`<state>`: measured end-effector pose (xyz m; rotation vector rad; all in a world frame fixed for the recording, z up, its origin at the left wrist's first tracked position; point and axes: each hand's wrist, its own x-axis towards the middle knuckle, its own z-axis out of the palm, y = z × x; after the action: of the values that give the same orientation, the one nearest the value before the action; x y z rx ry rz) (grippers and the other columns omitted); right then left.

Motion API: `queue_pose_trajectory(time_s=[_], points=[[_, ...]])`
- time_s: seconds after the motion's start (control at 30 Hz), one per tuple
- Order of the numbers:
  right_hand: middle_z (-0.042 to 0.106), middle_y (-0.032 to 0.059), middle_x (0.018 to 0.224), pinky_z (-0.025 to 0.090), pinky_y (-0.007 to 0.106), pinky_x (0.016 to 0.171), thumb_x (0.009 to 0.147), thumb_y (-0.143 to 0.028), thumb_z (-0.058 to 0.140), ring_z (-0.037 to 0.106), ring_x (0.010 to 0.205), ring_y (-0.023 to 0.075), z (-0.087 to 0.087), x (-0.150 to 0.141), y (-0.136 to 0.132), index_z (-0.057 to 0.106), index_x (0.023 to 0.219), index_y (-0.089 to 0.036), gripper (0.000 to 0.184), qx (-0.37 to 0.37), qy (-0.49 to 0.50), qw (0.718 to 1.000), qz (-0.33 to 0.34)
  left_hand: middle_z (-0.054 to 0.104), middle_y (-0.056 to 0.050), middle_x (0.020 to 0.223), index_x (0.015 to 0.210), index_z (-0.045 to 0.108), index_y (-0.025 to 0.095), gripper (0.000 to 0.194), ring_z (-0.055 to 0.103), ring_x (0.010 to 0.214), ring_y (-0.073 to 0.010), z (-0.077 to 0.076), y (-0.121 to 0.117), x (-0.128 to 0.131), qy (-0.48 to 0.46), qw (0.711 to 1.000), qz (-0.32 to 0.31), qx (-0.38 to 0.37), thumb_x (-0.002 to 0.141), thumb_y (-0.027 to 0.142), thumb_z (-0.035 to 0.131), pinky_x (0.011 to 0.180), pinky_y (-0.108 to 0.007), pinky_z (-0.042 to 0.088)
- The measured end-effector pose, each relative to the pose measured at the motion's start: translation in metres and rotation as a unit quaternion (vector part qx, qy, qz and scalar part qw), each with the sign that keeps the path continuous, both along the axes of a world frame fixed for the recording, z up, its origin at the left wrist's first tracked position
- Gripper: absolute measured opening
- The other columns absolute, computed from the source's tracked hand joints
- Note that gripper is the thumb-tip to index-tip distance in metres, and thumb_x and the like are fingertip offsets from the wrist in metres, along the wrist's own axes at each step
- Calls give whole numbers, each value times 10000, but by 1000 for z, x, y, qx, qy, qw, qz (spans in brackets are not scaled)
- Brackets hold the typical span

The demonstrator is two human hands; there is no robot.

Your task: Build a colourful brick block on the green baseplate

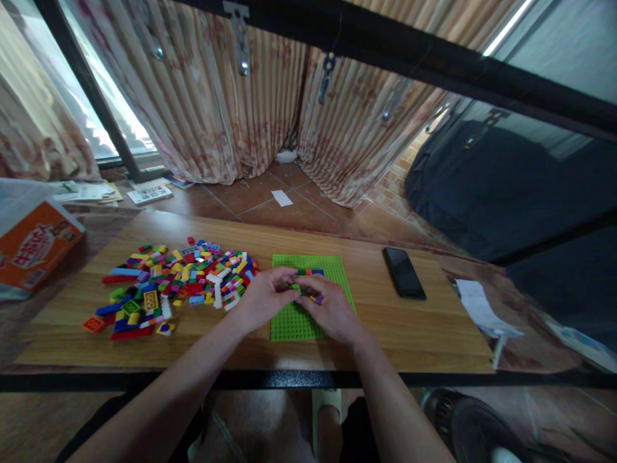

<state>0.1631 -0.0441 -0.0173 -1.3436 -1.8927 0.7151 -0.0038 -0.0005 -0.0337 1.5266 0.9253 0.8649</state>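
A green studded baseplate (299,326) lies on the wooden table, with both hands over its middle. My left hand (265,297) is closed, thumb and fingertips pinched together. My right hand (332,310) curls in from the other side, and its fingertips meet the left ones. What they pinch is mostly covered by the fingers and too small to make out. A row of toy bricks (315,272), blue and orange among them, shows on the plate just beyond the fingers. Left of the plate, a loose pile of coloured toy bricks (186,273) spreads close to my left hand.
A black phone (405,273) lies on the table (376,334) to the right. At the far left stands an orange-labelled plastic box (38,241). Papers (477,305) rest beyond the right end, and a dark metal bar (289,379) runs along the front edge.
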Motion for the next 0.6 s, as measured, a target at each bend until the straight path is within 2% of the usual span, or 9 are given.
queue_pose_trajectory(time_s=[0.13,0.33,0.47,0.6], points=[[661,9,917,494,289,764,818,-174,621,614,792,137,-4,9,2,681,1032,-246,234,0,-10,1000,-20,725,-80,974,1091,628,150,369,692,784,-185,-4,1,4,8,1000,3,3,729,213,660,739,-355,573],[683,38,902,502,314,750,776,-192,628,619,767,159,-14,41,8,679,988,-201,218,-23,-49,990,-129,738,-75,971,1040,665,160,266,690,820,-190,-1,2,3,68,996,20,58,802,263,604,735,-335,557],[685,45,869,497,320,743,765,-191,618,618,760,166,-18,52,9,685,993,-182,237,-60,-83,984,-147,738,-50,918,961,684,162,205,677,800,-179,2,2,2,98,992,-7,76,821,247,561,727,-315,542],[682,46,875,494,312,717,764,-205,618,605,732,156,-17,51,8,671,1052,-182,294,-62,-87,982,-152,734,-46,905,941,685,161,198,670,790,-174,1,1,2,100,992,-16,79,827,238,542,748,-319,537]])
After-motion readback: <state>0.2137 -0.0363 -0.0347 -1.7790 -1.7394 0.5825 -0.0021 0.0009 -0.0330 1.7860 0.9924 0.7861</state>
